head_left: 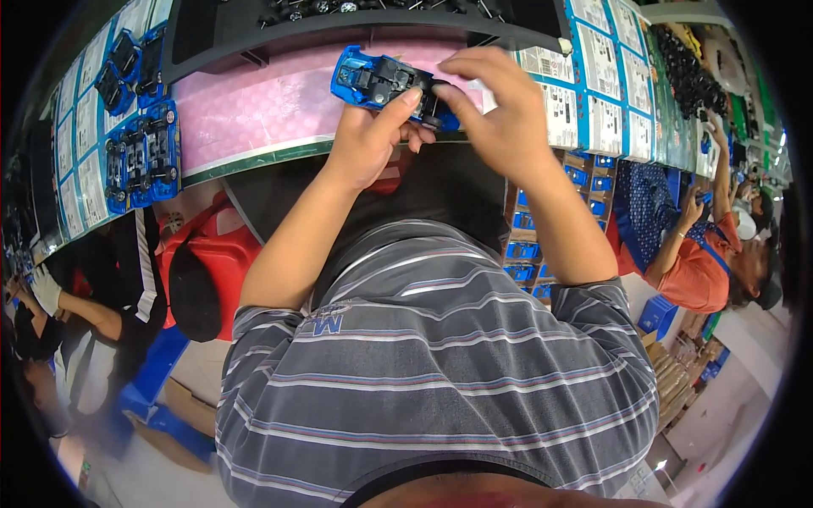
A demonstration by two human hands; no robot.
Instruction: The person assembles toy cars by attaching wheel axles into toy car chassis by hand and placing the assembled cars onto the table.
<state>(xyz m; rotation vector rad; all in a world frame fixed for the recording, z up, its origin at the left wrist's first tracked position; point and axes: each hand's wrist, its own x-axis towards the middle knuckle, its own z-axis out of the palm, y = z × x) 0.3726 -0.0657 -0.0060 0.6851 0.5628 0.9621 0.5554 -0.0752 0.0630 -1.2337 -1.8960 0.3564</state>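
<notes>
A blue toy car (pixel 356 79) is tilted over the near edge of the bench, its black underside and parts of its wheels facing up. My left hand (pixel 364 142) grips it from the near side, with the thumb across the underside and the fingers curled beneath. At the car's right end is my right hand (pixel 511 114), its thumb by a black wheel (pixel 432 121). The right index finger is held apart from the thumb, above the car. Part of the car's right end is hidden behind my hands.
Several blue toy car bodies (pixel 142 157) sit on the bench at left. A dark tray (pixel 229 38) of small black parts spans the far side. Printed sheets (pixel 603 76) cover the bench at right. Co-workers sit at both sides. A red stool (pixel 224 262) stands at lower left.
</notes>
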